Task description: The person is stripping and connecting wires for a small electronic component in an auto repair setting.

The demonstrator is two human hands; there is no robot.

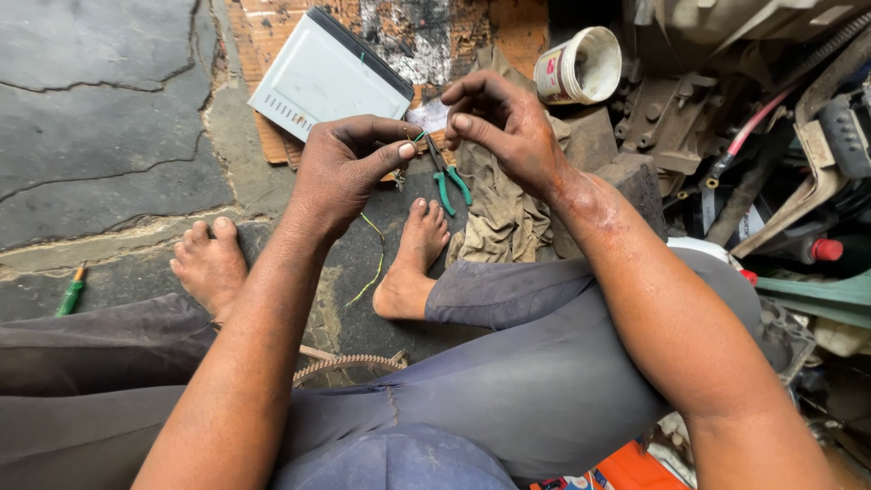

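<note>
**A:** Head view. What are the two hands doing?

**B:** The left hand [343, 168] is curling its fingers inward, thumb [392, 154] pressing toward the forefinger, and is pinching the upper end of a thin yellow-green wire [374, 263]. The wire is hanging down from that hand and trailing between the person's two bare feet. The right hand [502, 127] is hovering just beside the left, forefinger and thumb closing together at the same spot; whether it is actually gripping the wire, I cannot tell.

**A:** And the green-handled pliers [446, 181]?

**B:** They are showing just below the gap between the two hands, handles pointing down toward the right foot [413, 263]. Whether a hand is touching them or they are lying on the ground, I cannot tell.

**A:** What is lying beyond the hands?

**B:** A pale grey metal box [319, 77] is lying on cardboard [272, 27], just past the left hand. A white plastic tub [581, 65] is lying on its side beyond the right hand. A khaki rag [504, 222] is spreading beneath the right hand and wrist.

**A:** And to either side?

**B:** Well to the left of the left hand, near the left foot [209, 263], a green-handled screwdriver [71, 292] is resting on the cracked concrete floor [100, 109]. To the right of the right forearm, engine parts [671, 118] and a red hose [758, 122] are crowding together.
</note>
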